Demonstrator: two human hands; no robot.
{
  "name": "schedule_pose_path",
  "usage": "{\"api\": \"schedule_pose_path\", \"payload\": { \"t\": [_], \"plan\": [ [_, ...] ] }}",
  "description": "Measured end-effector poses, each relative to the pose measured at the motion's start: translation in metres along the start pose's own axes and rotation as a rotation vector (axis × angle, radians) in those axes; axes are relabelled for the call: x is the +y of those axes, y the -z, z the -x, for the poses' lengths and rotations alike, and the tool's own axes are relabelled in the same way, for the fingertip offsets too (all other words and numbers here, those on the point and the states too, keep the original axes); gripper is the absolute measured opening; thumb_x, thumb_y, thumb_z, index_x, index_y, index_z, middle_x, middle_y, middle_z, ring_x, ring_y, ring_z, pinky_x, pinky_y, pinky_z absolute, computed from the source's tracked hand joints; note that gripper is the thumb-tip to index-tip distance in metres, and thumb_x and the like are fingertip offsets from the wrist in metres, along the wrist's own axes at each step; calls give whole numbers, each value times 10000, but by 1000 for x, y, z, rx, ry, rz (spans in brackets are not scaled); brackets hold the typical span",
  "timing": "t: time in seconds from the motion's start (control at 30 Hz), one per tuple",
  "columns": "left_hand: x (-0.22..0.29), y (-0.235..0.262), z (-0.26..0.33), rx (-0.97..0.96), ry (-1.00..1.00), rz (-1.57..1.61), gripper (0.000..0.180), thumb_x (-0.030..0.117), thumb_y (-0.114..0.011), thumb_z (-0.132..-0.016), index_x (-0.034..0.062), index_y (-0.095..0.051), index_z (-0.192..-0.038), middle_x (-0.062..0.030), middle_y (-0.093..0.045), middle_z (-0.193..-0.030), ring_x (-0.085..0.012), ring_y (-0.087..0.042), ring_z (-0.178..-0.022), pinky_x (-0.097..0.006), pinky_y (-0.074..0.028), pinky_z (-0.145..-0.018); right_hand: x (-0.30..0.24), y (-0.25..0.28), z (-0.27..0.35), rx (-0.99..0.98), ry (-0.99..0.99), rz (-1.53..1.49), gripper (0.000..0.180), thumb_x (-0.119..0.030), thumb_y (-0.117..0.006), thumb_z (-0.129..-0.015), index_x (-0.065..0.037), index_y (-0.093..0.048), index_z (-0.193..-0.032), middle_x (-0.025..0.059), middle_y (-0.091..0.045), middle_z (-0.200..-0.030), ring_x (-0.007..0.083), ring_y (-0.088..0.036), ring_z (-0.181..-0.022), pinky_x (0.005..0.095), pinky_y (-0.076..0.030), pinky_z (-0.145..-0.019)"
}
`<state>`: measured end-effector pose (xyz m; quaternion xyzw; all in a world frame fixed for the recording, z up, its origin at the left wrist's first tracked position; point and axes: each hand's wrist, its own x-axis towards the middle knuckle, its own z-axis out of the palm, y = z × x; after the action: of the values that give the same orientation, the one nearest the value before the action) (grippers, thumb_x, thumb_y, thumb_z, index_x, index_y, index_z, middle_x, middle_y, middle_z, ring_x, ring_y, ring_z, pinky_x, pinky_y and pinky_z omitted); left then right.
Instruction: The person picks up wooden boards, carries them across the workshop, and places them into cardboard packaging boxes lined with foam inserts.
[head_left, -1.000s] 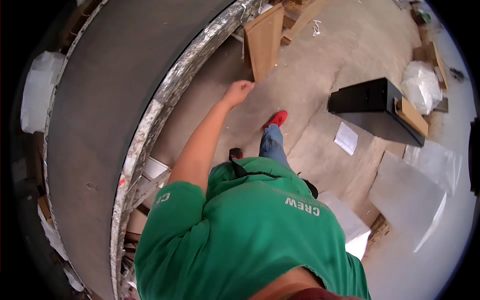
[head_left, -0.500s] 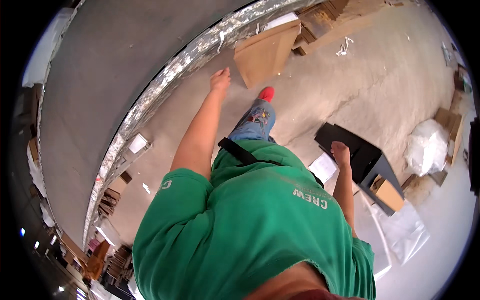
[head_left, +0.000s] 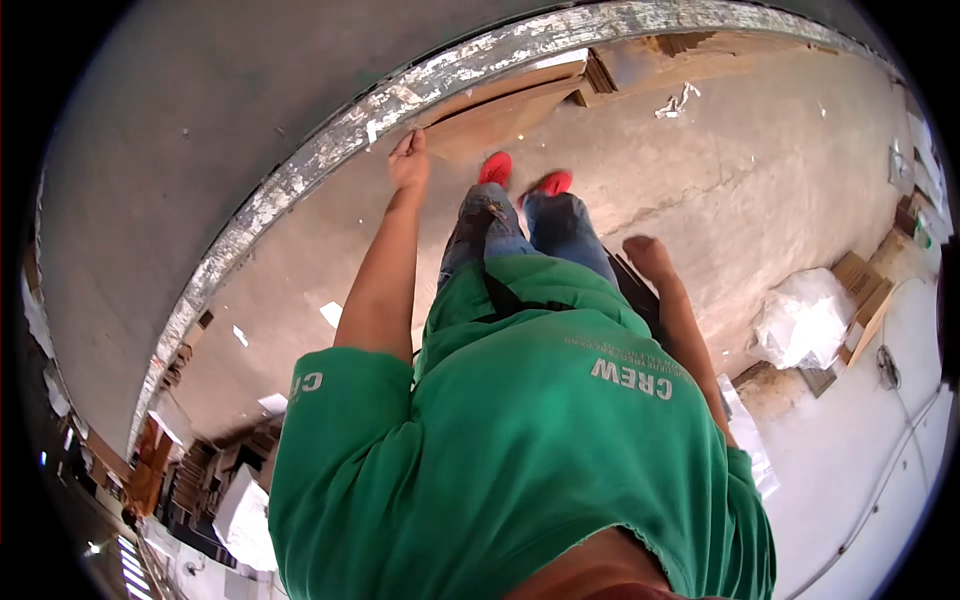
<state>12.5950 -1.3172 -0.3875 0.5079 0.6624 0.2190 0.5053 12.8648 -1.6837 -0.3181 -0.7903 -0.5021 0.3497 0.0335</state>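
A: Stained, pale-brown concrete floor, and a long dark-grey worktop with a chipped, whitish edge beyond the left hand. What is that hand on?

B: Its fingers curl in beside the near end of a large, flat brown cardboard piece, which is just ahead and to the right of it, by the worktop's edge. Whether they touch or grip it, I can't tell.

A: And the right hand?

B: Bent over and blurred. Nothing shows in it, but its palm is hidden, so I can't say how it is closed. A dark object is close by, partly covered by the forearm.

A: How far along is the work?

B: Early with the cardboard, I'd judge: the left hand is at its end, but no lift or sure hold shows.

A: Anything else about?

B: White scraps lie well ahead of the right hand; well off to its right, a crumpled white plastic bundle sits beside a brown cardboard box.
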Motion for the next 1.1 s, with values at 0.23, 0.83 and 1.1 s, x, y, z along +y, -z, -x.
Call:
{"api": "schedule_pose_path", "payload": {
  "t": [0.23,0.83,1.1],
  "plan": [
    [-17,4,40,15,67,249,218,194,-610,-811,39,-639,-961,-6,-630,-886,-80,-555,-838,-200,-417,-784,-65,95,-158,148,-90,-175,271,-193,-589,-764,-50,-578,-994,182,-607,-875,305,-601,-759,366,-471,-686],
    [-28,13,109,62,381,202,400,320,-601,-804,-10,-583,-1028,-63,-619,-843,-119,-561,-755,-244,-460,-663,-33,58,-194,-52,25,-385,318,-272,-593,-806,-64,-561,-1044,75,-604,-785,117,-566,-644,250,-479,-586],
    [-34,34,103,-156,336,724,378,174,-548,-849,-66,-468,-1129,-127,-514,-1114,-212,-535,-1004,-296,-445,-869,-55,55,-190,57,-191,-665,369,-251,-590,-806,-59,-525,-1114,98,-616,-891,134,-588,-623,255,-468,-549]
  ]
}}
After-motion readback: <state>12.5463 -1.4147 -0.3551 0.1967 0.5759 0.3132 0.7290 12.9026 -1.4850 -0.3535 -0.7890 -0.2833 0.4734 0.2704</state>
